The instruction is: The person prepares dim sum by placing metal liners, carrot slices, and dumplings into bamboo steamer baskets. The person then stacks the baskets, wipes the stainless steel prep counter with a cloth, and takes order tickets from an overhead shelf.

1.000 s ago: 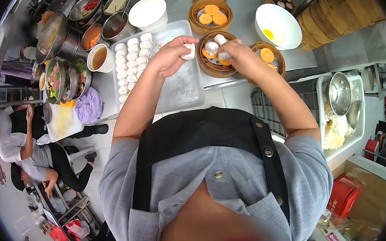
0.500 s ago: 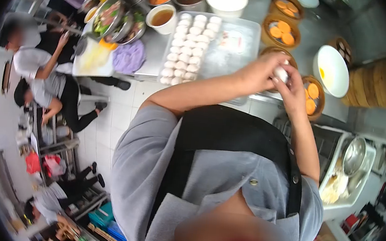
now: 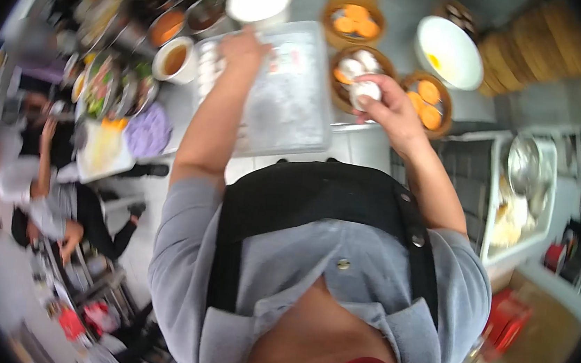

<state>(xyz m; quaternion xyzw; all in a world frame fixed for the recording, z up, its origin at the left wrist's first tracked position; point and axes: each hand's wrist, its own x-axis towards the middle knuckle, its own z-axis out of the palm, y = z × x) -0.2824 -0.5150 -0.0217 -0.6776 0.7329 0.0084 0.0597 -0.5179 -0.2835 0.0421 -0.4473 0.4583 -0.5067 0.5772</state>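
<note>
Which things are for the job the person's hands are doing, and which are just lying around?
Probably for the job:
white bun in the right hand
plastic tray, with the left hand over its row buns
bamboo steamer holding other buns

Probably just lying around:
purple cloth
red box
metal bowl

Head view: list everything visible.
Tray: one, clear, upper middle
Baskets: many, brown, upper right
Orange slices: many, orange, in baskets
Buns: many, white, tray and basket
Bowls: several, white, top middle, upper right
Cup: one, white, left of tray
Metal bowls: several, silver, upper left
Cloth: one, purple, left
Tub: one, white, right
Box: one, red, lower right
People: several, pale tops, left
Apron: one, black, lower middle
Left hand: one, over tray
Right hand: one, holding bun
</note>
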